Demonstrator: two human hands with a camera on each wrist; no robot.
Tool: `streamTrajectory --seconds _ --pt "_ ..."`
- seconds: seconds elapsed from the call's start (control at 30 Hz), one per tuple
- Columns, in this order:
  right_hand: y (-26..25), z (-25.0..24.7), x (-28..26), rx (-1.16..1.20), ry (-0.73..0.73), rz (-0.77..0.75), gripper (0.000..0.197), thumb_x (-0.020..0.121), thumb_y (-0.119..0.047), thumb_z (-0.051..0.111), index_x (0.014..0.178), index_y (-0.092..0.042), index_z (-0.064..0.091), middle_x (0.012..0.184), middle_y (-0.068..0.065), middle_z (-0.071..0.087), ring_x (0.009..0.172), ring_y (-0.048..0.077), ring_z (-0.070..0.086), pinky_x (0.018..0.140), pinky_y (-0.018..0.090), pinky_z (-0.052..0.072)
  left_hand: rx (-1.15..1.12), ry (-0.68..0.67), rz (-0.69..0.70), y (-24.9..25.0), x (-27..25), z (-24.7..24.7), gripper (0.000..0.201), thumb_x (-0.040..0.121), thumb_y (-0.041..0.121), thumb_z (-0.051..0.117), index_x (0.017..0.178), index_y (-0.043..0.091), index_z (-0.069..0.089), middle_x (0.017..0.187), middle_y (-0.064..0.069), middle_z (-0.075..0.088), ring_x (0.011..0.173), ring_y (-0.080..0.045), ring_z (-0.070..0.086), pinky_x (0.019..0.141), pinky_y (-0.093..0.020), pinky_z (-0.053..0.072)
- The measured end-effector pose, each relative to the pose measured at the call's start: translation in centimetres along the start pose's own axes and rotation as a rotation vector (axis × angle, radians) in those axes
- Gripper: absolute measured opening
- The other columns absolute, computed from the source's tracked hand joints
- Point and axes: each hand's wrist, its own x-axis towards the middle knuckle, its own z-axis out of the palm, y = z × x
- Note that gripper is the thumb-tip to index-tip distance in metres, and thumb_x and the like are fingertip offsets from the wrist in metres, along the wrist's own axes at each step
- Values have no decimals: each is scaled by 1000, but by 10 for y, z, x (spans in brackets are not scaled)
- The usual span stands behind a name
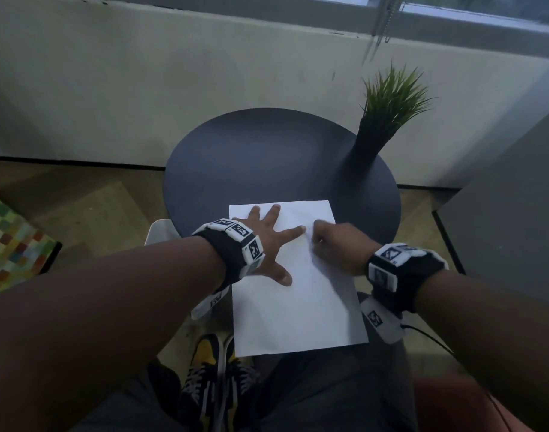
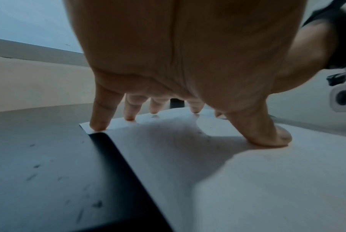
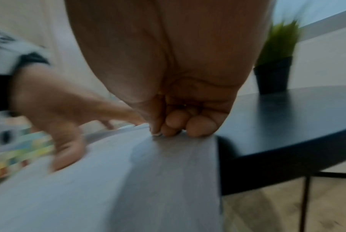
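The left hand (image 1: 263, 244), fingers spread straight, is pressing the white rectangular paper sheet (image 1: 298, 313); the right hand (image 1: 338, 247), fingers curled, is pressing it too.

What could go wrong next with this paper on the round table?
Much of the paper overhangs the table unsupported; if the pressing left hand lifts, it may slide off. The right hand pinches the paper with curled fingers and could tear it. The potted plant stands close; a sweep might topple it.
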Motion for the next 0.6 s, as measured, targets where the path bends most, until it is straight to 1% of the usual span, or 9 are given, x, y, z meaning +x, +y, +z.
streamTrajectory --seconds 0.03,0.1,0.17,0.23,0.27,0.33,0.4,0.5,0.6 --pt "5 -1 5 -3 46 47 16 99 -28 40 91 -15 45 88 14 66 74 35 58 68 38 51 0 -13 1 -1 0 0 112 67 89 62 150 62 -8 169 -2 -17 153 -44 -3 113 -66 30" --pt "1 8 5 -65 94 -5 16 99 -29 39 92 -15 41 81 12 62 68 34 54 61 35 43 3 -23 14 -2 0 -2 111 67 88 63 149 63 -7 169 -1 -16 153 -45 -2 112 -66 31" --pt "-17 19 -8 -86 22 -141 10 98 -30 38 98 -21 41 80 5 57 69 28 51 61 33 40 15 -24 31 -4 0 -3 110 67 86 64 150 63 -5 170 -1 -15 153 -46 -2 111 -65 32" --pt "-28 23 -21 -75 -87 -265 3 96 -25 41 94 -28 40 83 4 59 70 24 49 61 33 42 36 -44 27 -5 0 -4 110 69 85 64 151 61 -5 170 -1 -16 153 -47 -3 111 -65 30" --pt "-26 21 -21 -86 -92 -274 7 96 -25 41 93 -29 38 83 4 60 71 24 50 62 33 44 42 -51 24 -5 0 -5 111 69 85 64 152 61 -6 170 -1 -17 152 -48 -3 111 -65 30" --pt "-9 16 -5 -71 -24 -147 5 98 -28 40 94 -26 42 83 5 62 71 26 52 63 34 49 41 -45 24 -4 1 -5 111 68 85 64 151 61 -6 170 -2 -15 152 -48 -2 110 -66 31" --pt "6 10 7 -46 57 -28 12 99 -27 39 88 -22 40 75 6 57 69 33 55 59 34 46 33 -46 17 -4 2 -4 112 68 85 64 150 62 -8 169 -2 -16 152 -48 -3 111 -67 31" --pt "-9 15 -5 -99 43 -133 14 97 -31 29 93 -23 40 78 2 55 74 31 59 59 34 44 37 -44 12 -4 2 -4 113 67 85 66 151 61 -6 170 -2 -15 152 -48 -2 110 -68 31" --pt "-23 19 -25 -62 -110 -259 11 98 -27 39 88 -29 37 83 3 60 73 26 57 64 35 49 59 -29 17 -5 3 -3 113 65 87 64 150 61 -5 170 -3 -14 152 -48 1 109 -70 27"
